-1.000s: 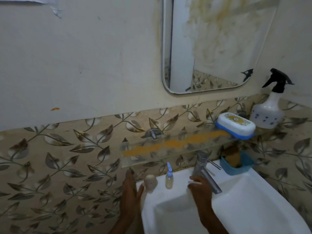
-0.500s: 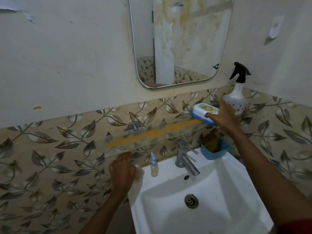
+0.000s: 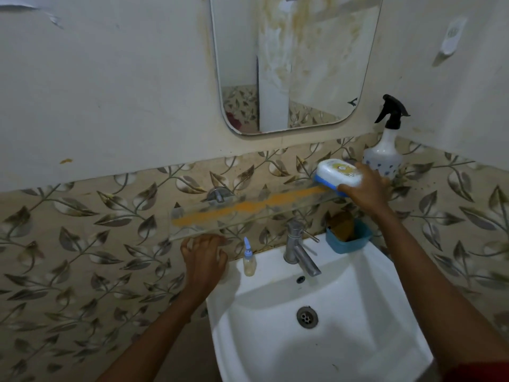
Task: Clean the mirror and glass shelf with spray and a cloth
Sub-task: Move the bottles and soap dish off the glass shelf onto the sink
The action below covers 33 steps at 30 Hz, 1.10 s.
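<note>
The mirror hangs on the wall, streaked with yellowish stains. Below it the glass shelf carries a long orange smear. A white spray bottle with a black trigger stands at the shelf's right end. My right hand grips a white soap box with a blue base at the shelf's right end, just left of the spray bottle. My left hand sits with curled fingers on the sink's back left corner, under the shelf's front edge. Whatever is beneath it is hidden. No cloth is in view.
A white sink with a steel tap is below the shelf. A small bottle with a blue cap stands on the sink's back rim. A blue tray holding something brown sits at its right corner. A wall hook is upper right.
My right hand rose from the tap to the shelf and took hold of the soap box. My left hand moved over the small white bottle on the sink corner, which is now hidden.
</note>
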Tool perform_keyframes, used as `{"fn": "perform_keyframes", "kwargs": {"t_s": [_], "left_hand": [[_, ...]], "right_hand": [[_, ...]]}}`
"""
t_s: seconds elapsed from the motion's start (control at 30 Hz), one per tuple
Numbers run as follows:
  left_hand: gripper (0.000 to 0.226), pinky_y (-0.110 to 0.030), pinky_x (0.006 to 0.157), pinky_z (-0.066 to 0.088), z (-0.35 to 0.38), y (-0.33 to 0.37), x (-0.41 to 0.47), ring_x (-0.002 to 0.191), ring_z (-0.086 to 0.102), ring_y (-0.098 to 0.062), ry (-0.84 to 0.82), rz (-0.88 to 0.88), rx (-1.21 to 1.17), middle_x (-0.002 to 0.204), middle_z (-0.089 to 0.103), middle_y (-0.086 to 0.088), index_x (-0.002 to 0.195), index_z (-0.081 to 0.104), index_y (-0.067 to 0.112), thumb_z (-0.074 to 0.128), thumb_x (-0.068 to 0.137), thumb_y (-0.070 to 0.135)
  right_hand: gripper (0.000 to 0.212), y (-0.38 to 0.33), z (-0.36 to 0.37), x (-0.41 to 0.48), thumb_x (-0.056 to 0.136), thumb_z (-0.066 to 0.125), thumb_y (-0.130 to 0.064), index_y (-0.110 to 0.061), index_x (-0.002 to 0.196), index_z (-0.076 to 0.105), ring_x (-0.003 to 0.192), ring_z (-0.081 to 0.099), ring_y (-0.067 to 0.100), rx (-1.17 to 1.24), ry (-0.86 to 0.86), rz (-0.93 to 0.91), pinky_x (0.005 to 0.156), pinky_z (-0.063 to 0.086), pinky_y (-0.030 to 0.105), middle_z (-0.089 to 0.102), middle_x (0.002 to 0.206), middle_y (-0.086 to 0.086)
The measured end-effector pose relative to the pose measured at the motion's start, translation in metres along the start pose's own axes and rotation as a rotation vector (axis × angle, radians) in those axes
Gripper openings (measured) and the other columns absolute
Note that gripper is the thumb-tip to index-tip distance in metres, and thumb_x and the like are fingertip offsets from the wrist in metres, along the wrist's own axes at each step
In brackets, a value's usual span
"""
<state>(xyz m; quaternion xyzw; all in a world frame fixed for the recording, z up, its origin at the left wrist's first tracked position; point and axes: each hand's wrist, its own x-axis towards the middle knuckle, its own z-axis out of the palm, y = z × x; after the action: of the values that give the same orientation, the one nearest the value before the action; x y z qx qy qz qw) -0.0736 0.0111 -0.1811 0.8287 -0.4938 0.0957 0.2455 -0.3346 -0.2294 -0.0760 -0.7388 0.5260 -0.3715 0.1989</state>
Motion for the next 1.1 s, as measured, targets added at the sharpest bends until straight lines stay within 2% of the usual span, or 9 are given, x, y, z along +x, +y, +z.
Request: {"fn": "perform_keyframes", "kwargs": {"t_s": [0.13, 0.27, 0.33, 0.43, 0.5, 0.67, 0.77, 0.93, 1.1], "left_hand": [[0.036, -0.038, 0.1, 0.015, -0.003, 0.0, -0.002, 0.109, 0.058, -0.023, 0.041, 0.019, -0.006, 0.104, 0.069, 0.0, 0.101, 0.068, 0.02, 0.045, 0.073, 0.022], [0.033, -0.041, 0.099, 0.016, 0.002, -0.002, -0.008, 0.106, 0.06, -0.025, 0.07, 0.055, 0.002, 0.1, 0.069, -0.001, 0.099, 0.068, 0.018, 0.048, 0.073, 0.017], [0.033, -0.043, 0.099, 0.018, 0.004, -0.001, -0.01, 0.106, 0.059, -0.025, 0.059, 0.068, 0.006, 0.1, 0.068, -0.001, 0.1, 0.068, 0.018, 0.048, 0.074, 0.017], [0.032, -0.042, 0.098, 0.019, 0.003, 0.003, -0.009, 0.103, 0.06, -0.027, 0.049, 0.103, -0.002, 0.099, 0.068, -0.003, 0.1, 0.068, 0.015, 0.048, 0.074, 0.015], [0.032, -0.04, 0.098, 0.018, 0.002, 0.006, -0.007, 0.105, 0.06, -0.026, 0.034, 0.127, -0.006, 0.101, 0.069, -0.003, 0.099, 0.068, 0.014, 0.047, 0.075, 0.015], [0.028, -0.041, 0.1, 0.018, -0.002, 0.013, -0.004, 0.103, 0.059, -0.024, -0.015, 0.153, -0.027, 0.101, 0.068, 0.0, 0.092, 0.068, 0.016, 0.046, 0.076, 0.016], [0.02, -0.04, 0.098, 0.019, -0.003, 0.012, -0.008, 0.091, 0.064, -0.025, 0.064, 0.244, -0.058, 0.089, 0.07, 0.003, 0.08, 0.068, 0.018, 0.055, 0.069, 0.007], [0.019, -0.04, 0.101, 0.021, -0.006, 0.008, -0.015, 0.093, 0.06, -0.013, 0.12, 0.333, -0.143, 0.087, 0.069, 0.012, 0.075, 0.067, 0.022, 0.059, 0.069, 0.006], [0.021, -0.024, 0.091, 0.028, -0.013, 0.008, -0.016, 0.096, 0.056, -0.009, 0.096, 0.432, -0.255, 0.088, 0.071, 0.008, 0.079, 0.068, 0.018, 0.054, 0.074, 0.005]], "right_hand": [[0.063, -0.002, -0.007, -0.082, 0.066, 0.078, -0.012, -0.014, 0.121, 0.048, 0.114, 0.049, 0.031, 0.399, 0.185, 0.032, 0.088, 0.049, 0.045, 0.05, 0.125, 0.015], [0.055, -0.003, 0.012, -0.172, 0.069, 0.076, -0.006, -0.028, 0.113, 0.05, 0.094, 0.055, 0.006, 0.683, 0.052, 0.088, 0.061, 0.051, 0.016, 0.053, 0.106, -0.01], [0.056, 0.001, 0.037, -0.197, 0.068, 0.077, -0.005, -0.026, 0.113, 0.05, 0.094, 0.056, 0.009, 0.695, -0.023, 0.149, 0.058, 0.053, 0.014, 0.054, 0.106, -0.01], [0.065, 0.004, 0.087, -0.202, 0.065, 0.081, -0.008, -0.013, 0.122, 0.05, 0.106, 0.052, 0.022, 0.547, -0.11, 0.263, 0.079, 0.055, 0.031, 0.053, 0.118, 0.006], [0.071, 0.006, 0.122, -0.193, 0.062, 0.083, -0.013, -0.011, 0.125, 0.05, 0.11, 0.051, 0.023, 0.454, -0.119, 0.282, 0.089, 0.052, 0.035, 0.054, 0.121, 0.008], [0.077, 0.011, 0.198, -0.172, 0.067, 0.078, -0.034, -0.014, 0.132, 0.04, 0.122, 0.044, 0.029, 0.07, -0.193, 0.271, 0.092, 0.049, 0.04, 0.045, 0.129, 0.012], [0.078, 0.019, 0.223, -0.164, 0.07, 0.073, -0.042, -0.017, 0.133, 0.036, 0.124, 0.039, 0.03, -0.188, -0.167, 0.221, 0.093, 0.046, 0.039, 0.041, 0.132, 0.015], [0.07, 0.023, 0.242, -0.164, 0.07, 0.071, -0.043, -0.017, 0.127, 0.041, 0.114, 0.045, 0.029, -0.335, -0.13, 0.215, 0.084, 0.048, 0.037, 0.044, 0.128, 0.015], [0.076, 0.015, 0.234, -0.172, 0.077, 0.068, -0.041, -0.017, 0.138, 0.029, 0.125, 0.039, 0.03, -0.343, -0.183, 0.232, 0.098, 0.043, 0.037, 0.03, 0.143, 0.015]]}}
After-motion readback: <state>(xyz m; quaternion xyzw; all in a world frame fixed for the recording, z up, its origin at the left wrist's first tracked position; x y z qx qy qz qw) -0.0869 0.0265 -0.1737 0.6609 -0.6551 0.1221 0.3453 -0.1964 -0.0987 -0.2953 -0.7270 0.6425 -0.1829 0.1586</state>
